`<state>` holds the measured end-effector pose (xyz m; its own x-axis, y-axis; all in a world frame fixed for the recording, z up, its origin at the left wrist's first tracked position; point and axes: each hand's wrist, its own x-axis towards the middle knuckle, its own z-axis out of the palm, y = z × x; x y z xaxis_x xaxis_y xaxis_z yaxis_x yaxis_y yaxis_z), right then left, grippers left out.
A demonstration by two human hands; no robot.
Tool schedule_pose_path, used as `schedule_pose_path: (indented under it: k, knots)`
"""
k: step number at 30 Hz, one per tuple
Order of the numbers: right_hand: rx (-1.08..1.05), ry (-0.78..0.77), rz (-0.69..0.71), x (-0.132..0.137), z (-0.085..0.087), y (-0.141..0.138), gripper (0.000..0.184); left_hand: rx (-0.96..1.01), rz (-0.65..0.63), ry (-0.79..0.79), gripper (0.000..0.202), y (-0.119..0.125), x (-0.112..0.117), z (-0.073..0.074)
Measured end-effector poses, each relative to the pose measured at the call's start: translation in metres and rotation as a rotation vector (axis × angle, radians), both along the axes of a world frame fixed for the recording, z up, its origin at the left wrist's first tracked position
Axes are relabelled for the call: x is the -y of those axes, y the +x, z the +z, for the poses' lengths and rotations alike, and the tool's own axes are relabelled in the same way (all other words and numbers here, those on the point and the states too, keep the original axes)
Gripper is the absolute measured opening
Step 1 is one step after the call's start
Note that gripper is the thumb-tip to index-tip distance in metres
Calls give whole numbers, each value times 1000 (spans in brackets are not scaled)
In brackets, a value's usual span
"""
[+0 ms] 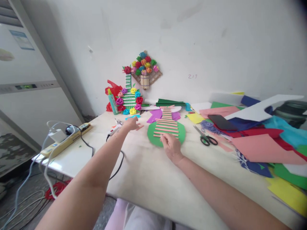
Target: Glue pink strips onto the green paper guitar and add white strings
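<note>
A green guitar-shaped paper piece (151, 134) lies on the table, its round body toward me. Pink strips (167, 127) cross its body and neck in rows. My right hand (171, 146) is closed at the near edge of the body, fingertips on the lowest strip, part of which the hand hides. My left hand (131, 124) reaches to the left of the green piece, fingers bent and somewhat apart. Close to its fingertips lies a short loose pink strip (140, 127). A glue gun (114, 130) lies beside the left forearm.
Black-handled scissors (208, 140) lie right of the green piece. Coloured paper sheets (266, 145) and a phone (222, 122) pile up farther right. Behind stand a flower-decorated guitar (129, 99) and a glue bottle (112, 102). A power strip (64, 140) with cables sits at the left edge.
</note>
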<state>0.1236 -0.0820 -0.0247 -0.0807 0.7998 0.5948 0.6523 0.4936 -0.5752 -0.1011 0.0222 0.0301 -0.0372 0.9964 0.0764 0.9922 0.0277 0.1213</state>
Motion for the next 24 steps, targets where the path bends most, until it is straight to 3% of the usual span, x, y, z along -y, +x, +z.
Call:
schedule_pose_path:
  k: [4,8,12,18,24]
  knots:
    - [-2,9,3,-1,-1,-1,29,-28,22,-23,49,7,-9,-21]
    - [-19,-2,6,-2,-2,-1,27,-154,-65,70,34,15,-12,-25]
    - [-30,20,39,-2,-2,-2,28,-145,-64,96,31,12,-21,-29]
    - [-38,36,83,-2,-3,-4,25,124,52,118,35,-3,-45,-34]
    - [102,176,211,8,-2,-9,23,407,137,256,34,10,-74,-21]
